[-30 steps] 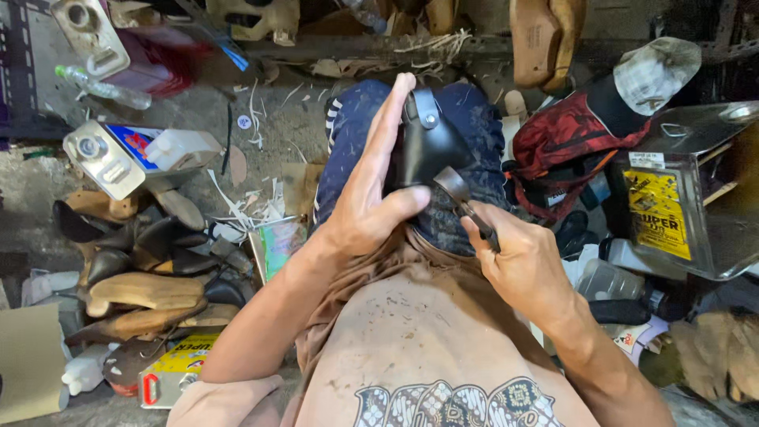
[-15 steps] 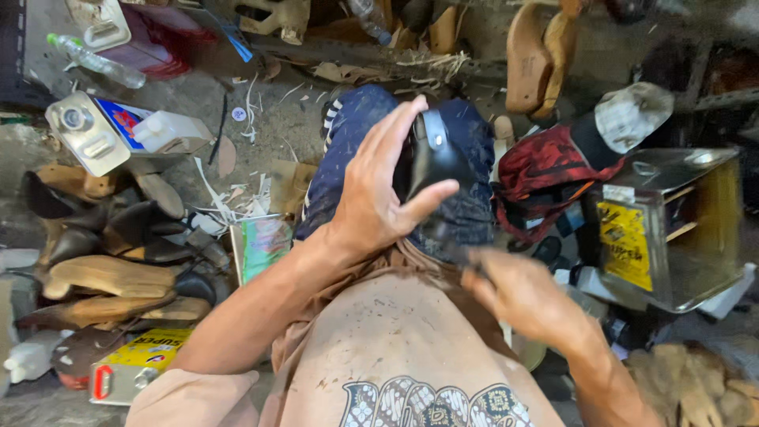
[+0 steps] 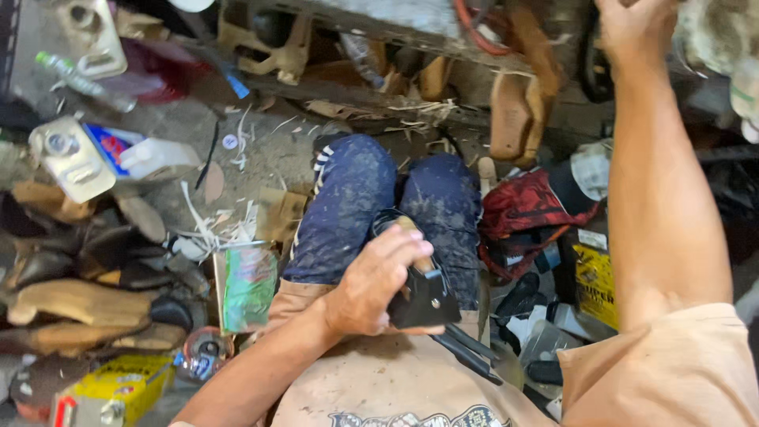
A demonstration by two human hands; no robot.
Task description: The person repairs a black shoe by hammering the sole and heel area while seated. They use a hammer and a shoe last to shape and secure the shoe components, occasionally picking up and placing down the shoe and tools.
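Head camera, looking straight down at a seated person's lap in a crowded workshop. The left hand (image 3: 371, 285) is curled around a black shoe upper (image 3: 423, 296) mounted on a wooden last, whose pale tip pokes out just above the fingers. The fingers are wrapped over the top of the piece and the thumb presses its side, holding it against the lap, between the knees and the belly. The legs wear dark blue trousers (image 3: 348, 205) speckled with dust, and a tan shirt (image 3: 395, 379) fills the bottom of the view. Dark tool handles (image 3: 466, 352) lie on the shirt just below the shoe piece.

The right arm stretches up and away along the right side of the frame. The right hand (image 3: 624, 28) is at the top edge, partly cut off, reaching toward a cluttered shelf; whether it is spread or closed on anything cannot be told.

On the floor to the left lie a row of brown and black shoe soles and lasts (image 3: 79, 292), a green tin (image 3: 245, 285), a yellow box (image 3: 118, 387), a metal can (image 3: 67, 158) and a white plastic bottle (image 3: 158, 156). To the right of the knees sit a red cloth bag (image 3: 530, 213) and a yellow-labelled tin (image 3: 597, 277). Wooden lasts (image 3: 514, 111) lean against the shelf.
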